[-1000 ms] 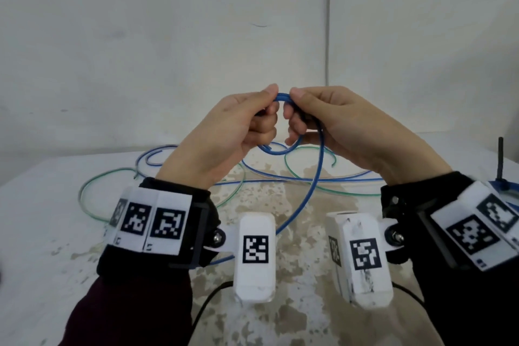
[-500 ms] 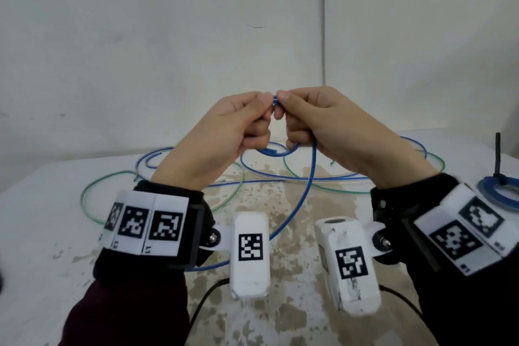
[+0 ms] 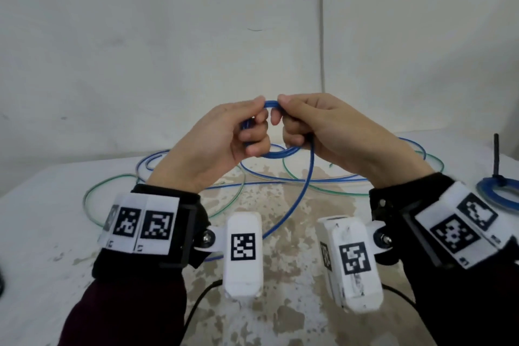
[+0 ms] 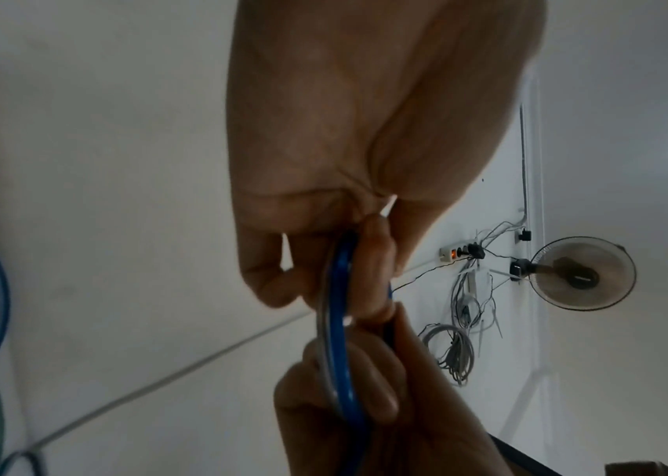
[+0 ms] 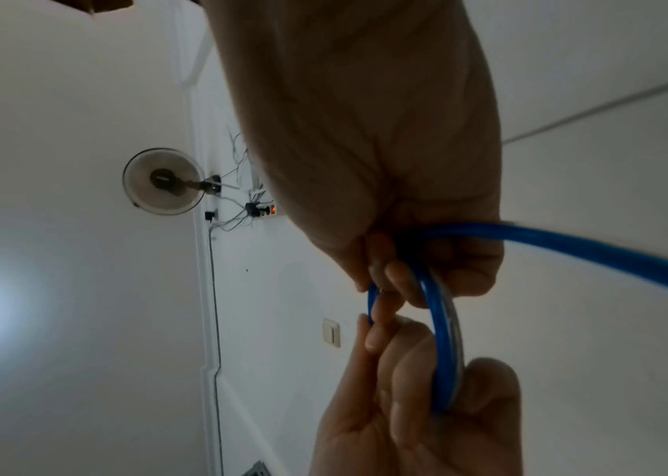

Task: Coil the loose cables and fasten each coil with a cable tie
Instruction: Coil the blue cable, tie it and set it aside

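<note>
Fingers (image 3: pixel 254 136) of both the left hand (image 3: pixel 213 143) and right hand (image 3: pixel 331 129) curl round a small loop of glossy blue cable (image 3: pixel 276 153) — its tail hanging loose to the table (image 3: pixel 42 233).

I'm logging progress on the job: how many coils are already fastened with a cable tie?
1: a tied blue coil lies at the table's right edge, its black tie sticking up. More may lie outside the view.

A dark maroon sleeve (image 3: pixel 123 314) covers the left arm, a black sleeve (image 3: pixel 471 314) the right. Black wrist bands (image 3: pixel 193 222) carry white plates printed with black square codes, and white camera boxes (image 3: pixel 243 254), screwed on, trail black cables (image 3: pixel 196 306).
</note>
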`<state>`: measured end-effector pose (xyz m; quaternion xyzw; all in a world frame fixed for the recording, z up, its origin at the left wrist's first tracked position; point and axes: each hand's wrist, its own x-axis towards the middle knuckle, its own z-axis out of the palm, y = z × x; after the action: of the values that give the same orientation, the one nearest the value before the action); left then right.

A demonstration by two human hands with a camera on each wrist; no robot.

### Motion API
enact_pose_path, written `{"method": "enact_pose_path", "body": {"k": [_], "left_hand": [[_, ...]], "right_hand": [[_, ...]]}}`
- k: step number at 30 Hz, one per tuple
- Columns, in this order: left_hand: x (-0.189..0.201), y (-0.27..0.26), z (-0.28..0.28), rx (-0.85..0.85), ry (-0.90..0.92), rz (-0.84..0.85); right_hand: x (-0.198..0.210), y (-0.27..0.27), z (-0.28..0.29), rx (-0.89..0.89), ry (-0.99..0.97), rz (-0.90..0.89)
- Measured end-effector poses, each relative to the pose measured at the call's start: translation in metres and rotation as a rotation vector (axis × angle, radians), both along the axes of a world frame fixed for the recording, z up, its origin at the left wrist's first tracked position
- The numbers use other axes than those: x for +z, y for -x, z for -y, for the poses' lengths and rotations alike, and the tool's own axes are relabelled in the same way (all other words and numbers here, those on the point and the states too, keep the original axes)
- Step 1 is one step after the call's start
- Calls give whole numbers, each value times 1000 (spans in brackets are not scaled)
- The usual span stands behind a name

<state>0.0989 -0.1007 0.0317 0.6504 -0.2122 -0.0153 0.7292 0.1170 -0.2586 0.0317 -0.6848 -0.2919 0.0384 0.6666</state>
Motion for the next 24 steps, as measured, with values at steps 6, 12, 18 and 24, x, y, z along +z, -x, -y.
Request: {"method": "enact_pose_path", "body": {"k": [6,12,18,24], "left_hand": [[0,-4,3,80,188,70],[-2,1,0,49,-41,114],[-1,-3,1,118,127,93],[-9,-5,10,153,28,159]], "right_hand": [[5,7,-5,126,-187,-91],[3,7,-2,99,-44,-74],[1,3,-2,95,-120,-105],[-1,1,-6,32,-140,-149]]}}
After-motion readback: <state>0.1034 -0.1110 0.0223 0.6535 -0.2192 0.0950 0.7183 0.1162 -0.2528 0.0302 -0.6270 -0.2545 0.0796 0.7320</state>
